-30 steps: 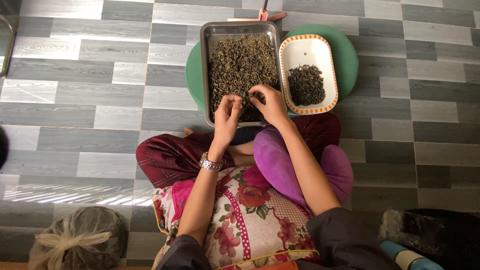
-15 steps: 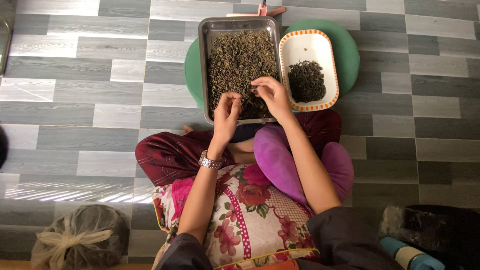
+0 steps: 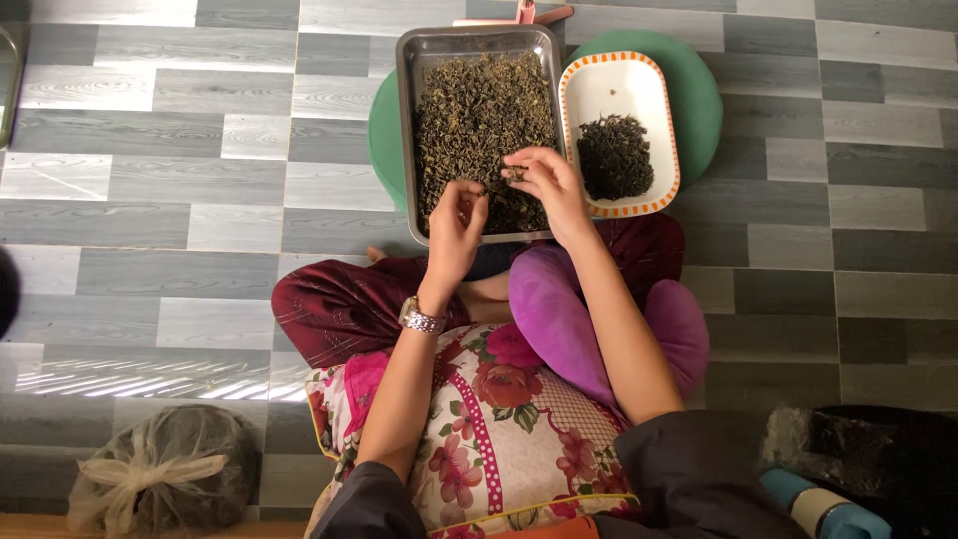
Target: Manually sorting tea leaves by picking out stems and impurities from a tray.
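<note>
1. At the far left we see the floor (image 3: pixel 150 180), laid in long grey wood-look planks of mixed light and dark tones, with a streaky patch of light low on the left.
2. In the bottom left corner a knotted clear plastic bag (image 3: pixel 165 479) of dark dried matter sits on the floor, well apart from the work.
3. Further right, a round green stool (image 3: pixel 699 100) carries a rectangular metal tray (image 3: pixel 407 120) spread with dried greenish-brown leaves (image 3: pixel 479 110).
4. Our left hand (image 3: pixel 454 225) rests over the tray's near edge, its fingers curled and pinched on the leaves; we cannot tell whether it grips any.
5. A silver wristwatch (image 3: pixel 419 317) sits on that wrist, above a floral cushion (image 3: pixel 499 439) on the lap.
6. Our right hand (image 3: pixel 549 180) hovers over the tray's near right part, its fingertips pinching a small bit of leaf.
7. A purple pillow (image 3: pixel 559 319) lies under the right forearm.
8. Just right of the tray, touching it, an oval white dish (image 3: pixel 619 85) with an orange rim holds a smaller, darker pile (image 3: pixel 614 158).
9. At the bottom right lies a dark heap with a blue cylinder (image 3: pixel 818 504) beside it.
</note>
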